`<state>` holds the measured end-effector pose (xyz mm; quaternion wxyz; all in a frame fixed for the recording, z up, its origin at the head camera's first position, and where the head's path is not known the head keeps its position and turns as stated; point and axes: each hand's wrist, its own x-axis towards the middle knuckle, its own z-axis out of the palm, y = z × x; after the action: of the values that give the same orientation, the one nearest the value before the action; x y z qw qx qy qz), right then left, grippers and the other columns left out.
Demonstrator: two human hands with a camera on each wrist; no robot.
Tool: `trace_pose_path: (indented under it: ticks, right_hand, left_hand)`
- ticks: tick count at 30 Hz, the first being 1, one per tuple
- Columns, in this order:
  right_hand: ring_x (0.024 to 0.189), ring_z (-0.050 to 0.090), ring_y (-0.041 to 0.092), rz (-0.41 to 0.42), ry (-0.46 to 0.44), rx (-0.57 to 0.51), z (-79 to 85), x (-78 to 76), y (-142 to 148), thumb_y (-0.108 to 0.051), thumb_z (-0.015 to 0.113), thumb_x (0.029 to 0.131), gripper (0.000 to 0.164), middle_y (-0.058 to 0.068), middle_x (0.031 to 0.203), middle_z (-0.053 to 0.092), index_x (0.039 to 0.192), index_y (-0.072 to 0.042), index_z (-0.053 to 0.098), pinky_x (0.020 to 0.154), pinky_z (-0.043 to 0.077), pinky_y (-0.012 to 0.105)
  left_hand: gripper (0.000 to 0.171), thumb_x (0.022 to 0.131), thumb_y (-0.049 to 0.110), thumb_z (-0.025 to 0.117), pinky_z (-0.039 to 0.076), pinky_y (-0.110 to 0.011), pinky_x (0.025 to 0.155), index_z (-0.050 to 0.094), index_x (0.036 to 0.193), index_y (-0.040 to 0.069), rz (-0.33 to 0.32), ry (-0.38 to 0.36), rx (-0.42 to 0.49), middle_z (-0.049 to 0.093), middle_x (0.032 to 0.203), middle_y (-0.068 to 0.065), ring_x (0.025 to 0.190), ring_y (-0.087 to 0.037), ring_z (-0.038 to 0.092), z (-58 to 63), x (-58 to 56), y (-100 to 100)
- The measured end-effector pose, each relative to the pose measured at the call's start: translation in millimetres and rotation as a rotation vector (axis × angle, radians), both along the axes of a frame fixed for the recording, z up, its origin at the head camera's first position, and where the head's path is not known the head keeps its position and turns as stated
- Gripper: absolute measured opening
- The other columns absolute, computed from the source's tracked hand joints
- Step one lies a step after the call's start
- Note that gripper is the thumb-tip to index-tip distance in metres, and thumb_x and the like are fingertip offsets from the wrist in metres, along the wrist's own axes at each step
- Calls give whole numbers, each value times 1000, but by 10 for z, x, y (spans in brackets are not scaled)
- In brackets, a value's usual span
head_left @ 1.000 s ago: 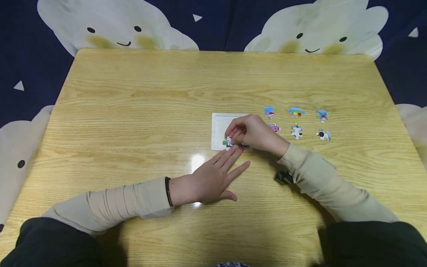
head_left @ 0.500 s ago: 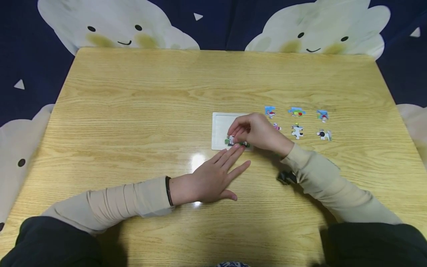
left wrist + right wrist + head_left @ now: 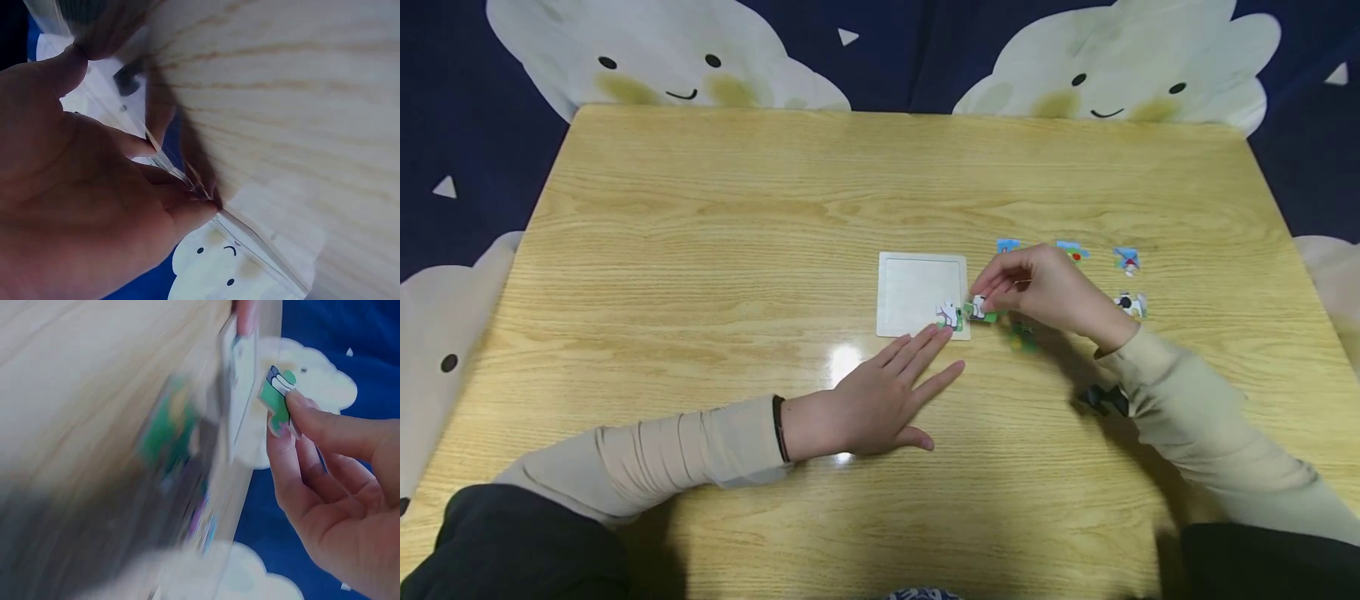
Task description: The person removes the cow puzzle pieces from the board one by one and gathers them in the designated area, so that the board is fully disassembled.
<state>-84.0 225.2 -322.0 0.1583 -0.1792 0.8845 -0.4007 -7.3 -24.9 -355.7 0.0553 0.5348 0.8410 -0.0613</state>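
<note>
My right hand pinches a green-and-white jigsaw puzzle piece between thumb and fingertips, just beyond the right rim of a pale square puzzle tray. The right wrist view shows the same puzzle piece held above the table. Another puzzle piece, white with some green, lies in the tray's lower right corner. My left hand lies with fingers extended, their tips touching the tray's front edge by that corner. In the left wrist view, the left hand's fingers meet the tray edge.
Right of the tray, loose puzzle pieces lie on the wooden table, among them a red-and-blue piece and a black-and-white piece. A green piece lies below my right hand, which partly covers others. A cloud-patterned cloth borders the table.
My right hand has moved right, carrying a puzzle piece out of the tray past its right rim. The piece in the corner now shows more fully. My left hand has stayed in place.
</note>
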Motion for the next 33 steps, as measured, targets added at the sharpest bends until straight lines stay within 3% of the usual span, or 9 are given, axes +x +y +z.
trace_pose_path:
  ticks: [6,11,16,23,30,33]
  right_hand:
    - [70,68,14,-63,1,43,5,90,385,7,74,82,13,6,81,72,92,-2,75,62,53,23]
    - [69,66,11,-124,-16,139,10,195,686,3,76,82,12,5,82,72,90,-7,76,61,51,21]
    - [69,66,8,-81,17,190,-58,300,905,3,76,82,14,4,82,73,91,-7,76,60,51,19]
    - [69,65,2,-73,71,169,-165,384,989,11,76,77,19,4,79,73,89,-4,76,60,50,15]
    - [68,61,-1,-35,232,248,-198,434,950,7,83,71,22,-2,77,68,86,-8,76,61,49,11]
    - [69,61,0,-31,244,251,-200,443,944,7,83,70,23,-3,77,68,85,-8,75,62,49,11]
  left_hand:
    - [89,92,69,40,20,-41,117,23,157,11,10,-20,-10,10,159,-27,148,-35,10,5,-1,8]
    - [89,92,70,40,20,-41,117,23,157,10,6,-23,-4,10,159,-27,148,-36,11,18,-4,7]
    - [89,92,69,42,20,-41,117,22,157,10,9,-35,-11,10,159,-27,148,-35,10,28,-9,16]
    - [89,92,69,42,20,-41,117,23,157,10,17,-60,3,10,159,-27,148,-36,10,28,-9,14]
    - [89,92,68,43,21,-41,116,23,156,10,9,-45,2,11,159,-27,148,-36,11,20,-10,19]
    - [89,93,68,43,21,-41,117,23,157,10,11,-50,0,10,159,-27,148,-36,11,16,-10,18]
